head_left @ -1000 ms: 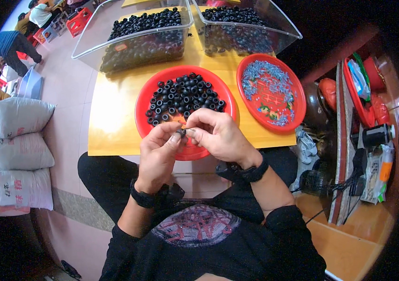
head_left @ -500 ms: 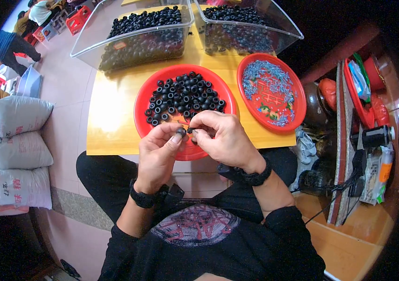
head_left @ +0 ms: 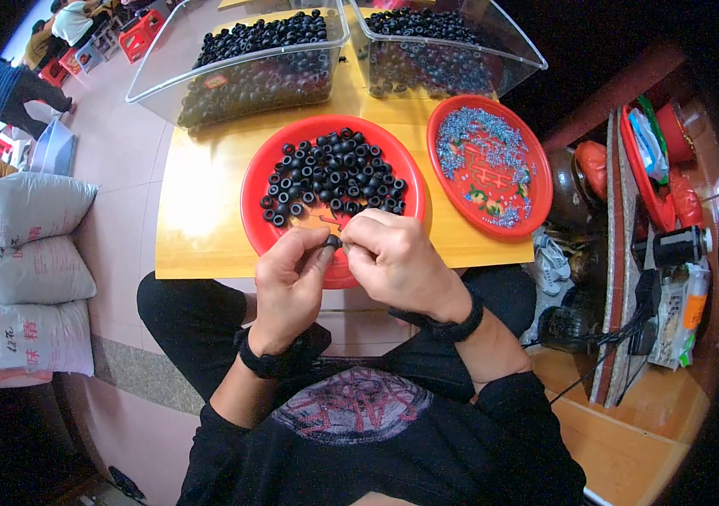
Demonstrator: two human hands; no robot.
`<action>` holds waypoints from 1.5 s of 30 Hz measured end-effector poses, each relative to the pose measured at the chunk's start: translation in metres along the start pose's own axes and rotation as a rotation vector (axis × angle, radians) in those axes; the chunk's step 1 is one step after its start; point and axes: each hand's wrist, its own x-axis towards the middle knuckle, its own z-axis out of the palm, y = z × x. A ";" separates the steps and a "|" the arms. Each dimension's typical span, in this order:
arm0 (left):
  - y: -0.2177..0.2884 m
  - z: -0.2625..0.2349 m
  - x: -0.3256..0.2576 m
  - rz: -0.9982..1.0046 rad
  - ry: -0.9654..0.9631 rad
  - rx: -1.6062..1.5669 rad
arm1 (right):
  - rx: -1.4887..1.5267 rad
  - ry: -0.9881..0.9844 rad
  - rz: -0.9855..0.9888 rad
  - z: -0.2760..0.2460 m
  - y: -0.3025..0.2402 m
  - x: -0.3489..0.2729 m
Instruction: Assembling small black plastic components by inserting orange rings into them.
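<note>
Over the near rim of a red plate [head_left: 252, 211], my left hand [head_left: 279, 282] pinches a small black hollow part [head_left: 332, 241] between thumb and forefinger. My right hand [head_left: 402, 257] meets it there, its fingertips closed together against that part. Whatever the right fingers hold is hidden or too small to name. Many loose black parts [head_left: 338, 169] of the same round, hollow kind lie in the far half of the plate, some with their openings turned up.
Another red plate [head_left: 542, 181] with many small bluish clear pieces [head_left: 486, 139] stands to the right on the yellow table [head_left: 199, 244]. Two clear bins [head_left: 254, 80] [head_left: 452, 63] of black parts stand behind. Stacked white sacks [head_left: 35, 270] are left; people sit farther off.
My two hands have come closer together, and the right fingertips now press against the black part. The left hand has turned slightly; the plates stay put.
</note>
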 end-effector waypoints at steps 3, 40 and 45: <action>0.005 -0.004 0.001 0.066 -0.030 0.053 | 0.138 -0.043 0.051 -0.006 0.001 0.001; 0.014 -0.005 -0.001 -0.265 -0.055 -0.248 | 0.100 -0.007 0.077 -0.007 -0.005 -0.001; 0.014 -0.009 0.004 0.069 -0.109 0.112 | 0.038 -0.013 0.022 -0.003 -0.004 -0.002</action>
